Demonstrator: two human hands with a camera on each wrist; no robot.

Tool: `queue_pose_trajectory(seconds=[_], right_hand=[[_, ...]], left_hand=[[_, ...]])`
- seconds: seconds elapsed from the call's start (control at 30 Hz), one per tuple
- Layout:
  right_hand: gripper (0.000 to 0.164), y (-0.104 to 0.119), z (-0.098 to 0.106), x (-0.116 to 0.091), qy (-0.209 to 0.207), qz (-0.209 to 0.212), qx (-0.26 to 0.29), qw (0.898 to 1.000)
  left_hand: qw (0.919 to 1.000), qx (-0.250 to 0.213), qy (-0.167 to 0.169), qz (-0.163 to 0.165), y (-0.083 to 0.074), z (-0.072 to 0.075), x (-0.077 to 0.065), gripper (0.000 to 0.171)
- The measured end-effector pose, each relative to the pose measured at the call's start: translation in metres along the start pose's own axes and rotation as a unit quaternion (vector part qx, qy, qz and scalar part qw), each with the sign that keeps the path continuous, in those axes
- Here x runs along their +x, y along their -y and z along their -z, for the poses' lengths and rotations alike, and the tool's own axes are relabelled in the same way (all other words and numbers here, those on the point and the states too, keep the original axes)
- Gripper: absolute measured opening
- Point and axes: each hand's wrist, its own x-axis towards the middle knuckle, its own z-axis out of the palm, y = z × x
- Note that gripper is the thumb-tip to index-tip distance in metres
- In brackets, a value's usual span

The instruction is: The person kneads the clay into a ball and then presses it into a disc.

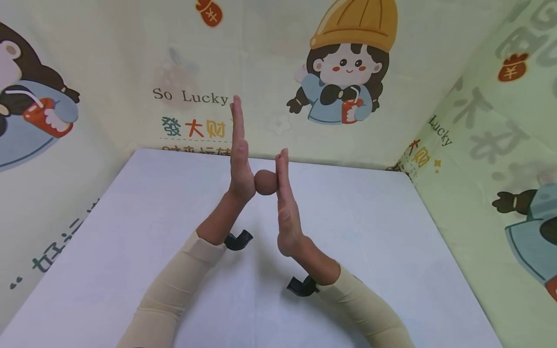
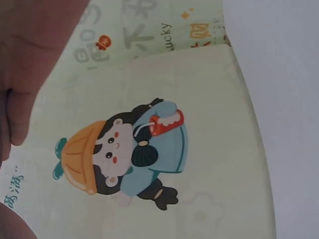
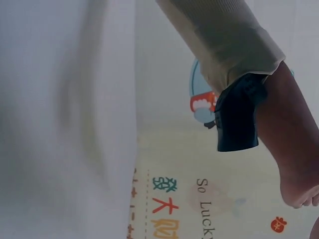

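Observation:
A smooth brown ball (image 1: 266,182), possibly clay, sits between my two palms above the table. My left hand (image 1: 241,166) stands upright with straight fingers, and the heel of its palm touches the ball from the left. On the ball's other side is my right hand (image 1: 288,205), also flat and upright, set lower and nearer to me, its fingers against the ball. In the right wrist view, the left forearm (image 3: 286,119) shows beside its sleeve cuff. The ball is out of sight in both wrist views.
Below the hands lies a white tabletop (image 1: 357,232). Printed cloth walls (image 1: 261,58) with cartoon figures and lettering surround it at the back and sides. Black curved pieces, the left one (image 1: 238,240) and the right one (image 1: 302,286), stick out at the wrists near the beige sleeves.

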Motion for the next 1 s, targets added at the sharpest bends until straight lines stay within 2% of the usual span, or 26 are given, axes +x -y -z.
queue_pose_trajectory(seconds=[0.27, 0.43, 0.7, 1.0], right_hand=[[0.096, 0.010, -0.001, 0.007, -0.011, 0.023, 0.002, 1.000], [0.095, 0.012, 0.001, 0.012, -0.016, 0.044, -0.006, 0.999], [0.092, 0.016, 0.007, 0.022, -0.036, 0.044, -0.040, 0.998], [0.091, 0.016, 0.012, 0.029, -0.053, 0.051, -0.068, 0.995]], left_hand=[[0.9984, 0.007, 0.020, 0.052, 0.019, 0.003, -0.010, 0.075], [0.9966, 0.016, 0.044, 0.067, 0.025, 0.001, -0.017, 0.074], [0.9930, 0.044, 0.096, 0.054, 0.028, -0.009, -0.033, 0.073], [0.9913, 0.046, 0.119, 0.034, 0.027, -0.019, -0.045, 0.068]])
